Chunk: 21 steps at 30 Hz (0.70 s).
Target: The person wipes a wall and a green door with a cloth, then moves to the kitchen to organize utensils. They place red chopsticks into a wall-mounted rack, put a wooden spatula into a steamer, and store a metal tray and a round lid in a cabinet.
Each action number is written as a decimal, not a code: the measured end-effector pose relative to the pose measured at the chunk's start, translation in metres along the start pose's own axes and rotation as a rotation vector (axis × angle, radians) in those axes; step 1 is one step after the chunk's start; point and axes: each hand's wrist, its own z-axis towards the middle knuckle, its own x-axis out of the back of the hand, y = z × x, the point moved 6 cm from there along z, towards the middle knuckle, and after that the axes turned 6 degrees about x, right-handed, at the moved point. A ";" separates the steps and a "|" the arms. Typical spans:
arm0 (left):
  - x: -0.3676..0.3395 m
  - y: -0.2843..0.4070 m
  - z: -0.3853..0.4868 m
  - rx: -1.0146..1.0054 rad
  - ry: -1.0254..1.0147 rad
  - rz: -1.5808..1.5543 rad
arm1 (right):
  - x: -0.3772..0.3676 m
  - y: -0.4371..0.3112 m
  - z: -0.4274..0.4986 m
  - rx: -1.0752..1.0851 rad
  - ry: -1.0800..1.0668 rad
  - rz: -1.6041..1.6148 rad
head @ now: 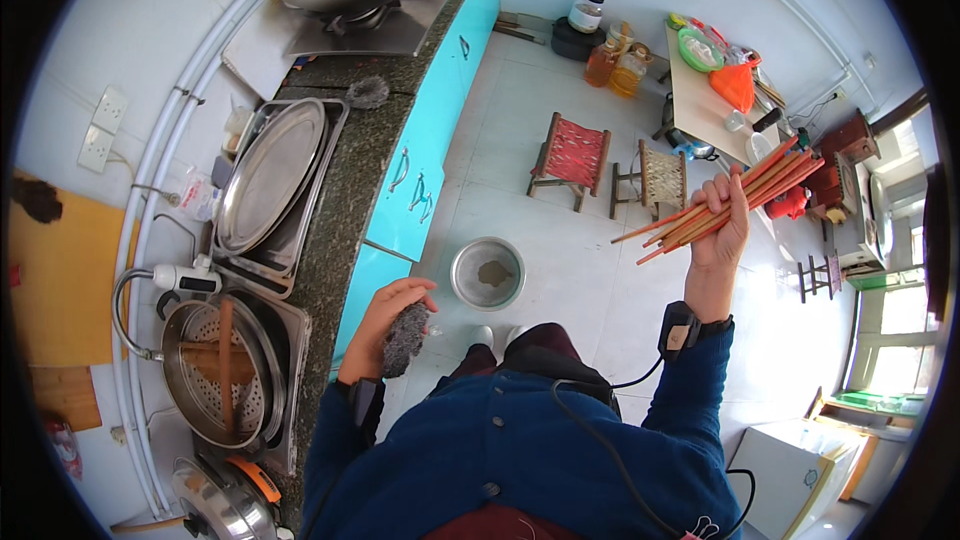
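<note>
A bundle of wooden chopsticks, reddish along much of their length, is gripped in my right hand, raised out to the right. Their tips fan out slightly to the left of my fingers. My left hand hangs beside the counter's front edge, with a fuzzy grey scouring pad held at the palm. On the floor before my feet stands a round metal basin with a little murky liquid at its bottom.
Along the left runs a dark stone counter over turquoise cabinets. Its sink holds a large pan under a faucet; metal trays lean nearby. Another scouring pad lies on the counter. Two folding stools stand ahead, near a cluttered table.
</note>
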 end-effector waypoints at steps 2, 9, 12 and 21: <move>-0.033 0.011 0.022 0.033 -0.092 0.090 | 0.005 -0.001 0.011 -0.043 -0.040 0.052; -0.189 0.065 0.144 -0.216 -0.446 0.566 | 0.012 0.021 0.081 -0.084 -0.041 -0.092; -0.262 0.073 0.182 -0.222 -0.525 0.602 | 0.016 0.018 0.116 -0.112 -0.046 -0.158; -0.359 0.109 0.253 -0.342 -0.532 0.378 | 0.021 0.039 0.201 -0.219 -0.173 -0.172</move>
